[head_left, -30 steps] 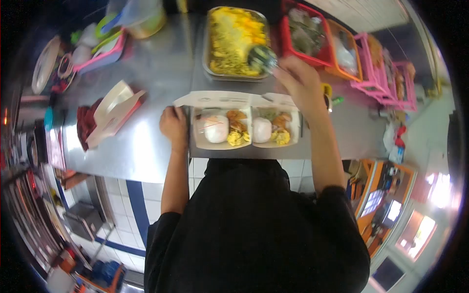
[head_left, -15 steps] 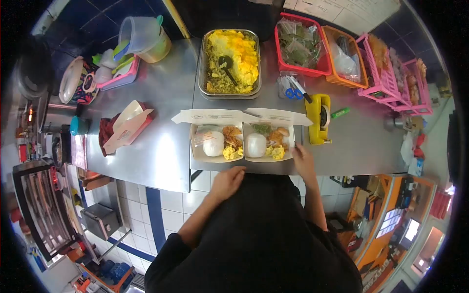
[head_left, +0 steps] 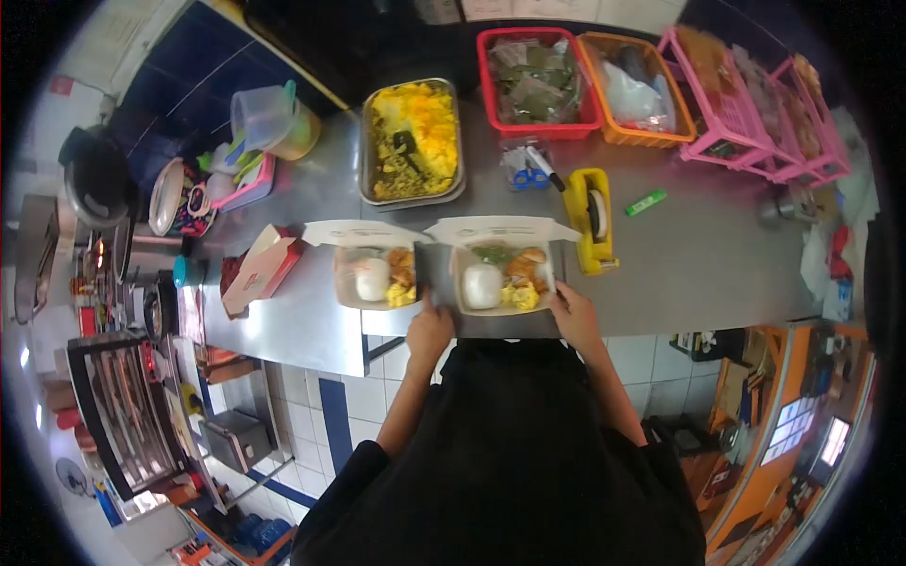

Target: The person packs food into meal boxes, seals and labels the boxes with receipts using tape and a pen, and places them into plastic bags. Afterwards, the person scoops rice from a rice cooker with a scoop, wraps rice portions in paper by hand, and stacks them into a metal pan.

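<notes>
Right meal box [head_left: 500, 228] and left meal box [head_left: 363, 233] stood open near the front edge of the bench [head_left: 698, 264], a narrow gap between their bodies, lids raised toward the back edge. Each held a white mound [head_left: 482, 286], browned pieces [head_left: 526, 271] and yellow food [head_left: 521, 298]. The right hand [head_left: 576, 318] had its fingertips at the right wall of the right meal box; whether they were clamped on it, I could not tell. The left hand [head_left: 431, 330] reached over the front edge, one finger extended beside the left meal box's front right corner; contact could not be made out. Farther back sat a metal tray [head_left: 415, 201] with a black utensil [head_left: 404, 143] in it. A yellow tape dispenser [head_left: 593, 250] stood beyond the right meal box, and a red basket [head_left: 545, 131] lay toward the back edge.
</notes>
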Motion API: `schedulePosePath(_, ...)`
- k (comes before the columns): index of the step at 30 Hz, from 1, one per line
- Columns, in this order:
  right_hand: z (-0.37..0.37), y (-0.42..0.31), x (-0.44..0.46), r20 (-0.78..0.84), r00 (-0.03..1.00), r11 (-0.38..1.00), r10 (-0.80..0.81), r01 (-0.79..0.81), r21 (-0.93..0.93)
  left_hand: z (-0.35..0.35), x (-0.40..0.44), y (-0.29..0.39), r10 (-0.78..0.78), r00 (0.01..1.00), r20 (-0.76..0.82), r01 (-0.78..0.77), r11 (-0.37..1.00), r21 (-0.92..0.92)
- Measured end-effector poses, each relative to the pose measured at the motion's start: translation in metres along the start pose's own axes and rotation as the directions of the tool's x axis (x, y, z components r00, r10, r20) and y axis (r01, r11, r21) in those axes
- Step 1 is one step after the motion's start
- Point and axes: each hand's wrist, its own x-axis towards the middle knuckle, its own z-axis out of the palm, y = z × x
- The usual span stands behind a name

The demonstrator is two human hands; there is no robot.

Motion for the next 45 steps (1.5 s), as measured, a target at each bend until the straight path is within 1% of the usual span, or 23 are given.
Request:
schedulePosePath(3, -0.010, -0.022, 0.006, 0.077, 0.996, 0.995, 0.051, -0.057, 0.079, -0.015, 0.008, 0.011, -0.017, 0.997, -0.069, 0.020, 0.999, 0.048)
schedulePosePath(5, -0.022, -0.051, 0.011, -0.278, 0.933, 0.969, -0.231, 0.195, -0.149, -0.048, 0.007, 0.037, 0.206, 0.924, -0.321, -0.260, 0.956, -0.134)
schedulePosePath(7, -0.038, -0.090, 0.028, -0.317, 0.820, 0.874, -0.476, 0.401, -0.277, -0.076, 0.022, 0.069, 0.429, 0.596, -0.679, -0.492, 0.863, 0.114)
schedulePosePath(10, -0.041, -0.125, 0.050, -0.220, 0.761, 0.779, -0.610, 0.525, -0.344, -0.096, 0.045, 0.094, 0.415, 0.450, -0.791, -0.583, 0.807, 0.091)
schedulePosePath(12, -0.033, -0.122, 0.059, -0.088, 0.878, 0.880, -0.471, 0.461, -0.117, -0.094, 0.056, 0.082, 0.453, 0.767, -0.453, -0.591, 0.775, -0.224)
schedulePosePath(14, -0.030, -0.099, 0.048, 0.008, 0.923, 0.904, -0.385, 0.379, -0.196, -0.084, 0.037, 0.066, 0.525, 0.795, -0.303, -0.599, 0.759, -0.257)
schedulePosePath(15, -0.023, -0.083, 0.038, 0.107, 0.960, 0.919, -0.261, 0.281, -0.277, -0.073, 0.029, 0.058, 0.524, 0.792, -0.313, -0.602, 0.756, -0.257)
schedulePosePath(16, -0.008, -0.065, 0.031, 0.109, 0.958, 0.916, -0.265, 0.285, -0.281, -0.058, 0.021, 0.050, 0.548, 0.733, -0.403, -0.662, 0.708, -0.243)
schedulePosePath(18, 0.022, -0.032, 0.016, -0.090, 0.908, 0.910, -0.410, 0.401, -0.100, -0.021, 0.023, 0.037, 0.563, 0.676, -0.475, -0.713, 0.663, -0.230)
schedulePosePath(21, 0.041, -0.022, 0.002, -0.130, 0.946, 0.955, -0.296, 0.298, -0.006, 0.016, 0.025, 0.029, 0.281, 0.833, -0.477, -0.509, 0.725, -0.463)
schedulePosePath(22, 0.043, -0.025, 0.001, -0.130, 0.947, 0.956, -0.292, 0.293, -0.013, 0.010, 0.022, 0.032, 0.254, 0.895, -0.366, -0.428, 0.717, -0.550)
schedulePosePath(23, 0.043, -0.029, 0.002, -0.109, 0.967, 0.929, -0.230, 0.251, 0.270, 0.001, 0.018, 0.037, 0.231, 0.941, -0.249, -0.338, 0.703, -0.625)
schedulePosePath(24, 0.040, -0.034, 0.007, -0.071, 0.981, 0.826, -0.179, 0.190, 0.531, -0.009, 0.016, 0.040, 0.233, 0.940, -0.251, -0.341, 0.698, -0.629)
schedulePosePath(26, 0.020, -0.056, 0.012, -0.009, 0.994, 0.875, -0.111, 0.102, 0.472, -0.029, 0.013, 0.042, 0.113, 0.989, -0.092, -0.145, 0.790, -0.595)
schedulePosePath(27, 0.012, -0.062, 0.013, 0.053, 0.998, 0.911, -0.028, 0.004, 0.411, -0.029, 0.014, 0.042, 0.113, 0.989, -0.090, -0.145, 0.791, -0.595)
schedulePosePath(30, 0.007, -0.052, 0.022, 0.119, 0.992, 0.901, -0.042, -0.014, 0.434, -0.023, 0.017, 0.038, 0.059, 0.992, -0.113, -0.116, 0.784, -0.610)
schedulePosePath(32, 0.008, -0.045, 0.016, 0.155, 0.986, 0.894, -0.058, -0.018, 0.447, -0.013, 0.021, 0.036, 0.155, 0.954, -0.256, -0.277, 0.781, -0.560)
schedulePosePath(36, 0.002, -0.043, 0.007, 0.263, 0.963, 0.899, -0.052, -0.069, 0.431, -0.003, 0.031, 0.016, 0.217, 0.959, -0.181, -0.280, 0.647, -0.709)
schedulePosePath(38, -0.006, -0.040, 0.007, 0.313, 0.941, 0.863, -0.128, -0.050, 0.504, 0.000, 0.038, 0.009, 0.232, 0.971, -0.051, -0.137, 0.374, -0.917)
schedulePosePath(39, -0.010, -0.038, 0.007, 0.354, 0.913, 0.818, -0.203, -0.041, 0.574, -0.001, 0.040, 0.001, 0.230, 0.972, -0.053, -0.139, 0.376, -0.916)
schedulePosePath(41, -0.015, -0.029, 0.015, 0.378, 0.910, 0.792, -0.172, -0.100, 0.602, -0.025, 0.040, 0.007, 0.257, 0.946, 0.198, 0.124, 0.278, -0.953)
schedulePosePath(43, -0.012, -0.032, 0.023, 0.401, 0.905, 0.765, -0.139, -0.159, 0.624, -0.036, 0.048, 0.018, 0.203, 0.948, 0.243, 0.167, 0.334, -0.928)
schedulePosePath(45, 0.003, -0.058, 0.023, 0.118, 0.991, 0.898, 0.065, -0.110, 0.427, -0.040, 0.051, 0.028, 0.136, 0.945, 0.298, 0.226, 0.385, -0.895)
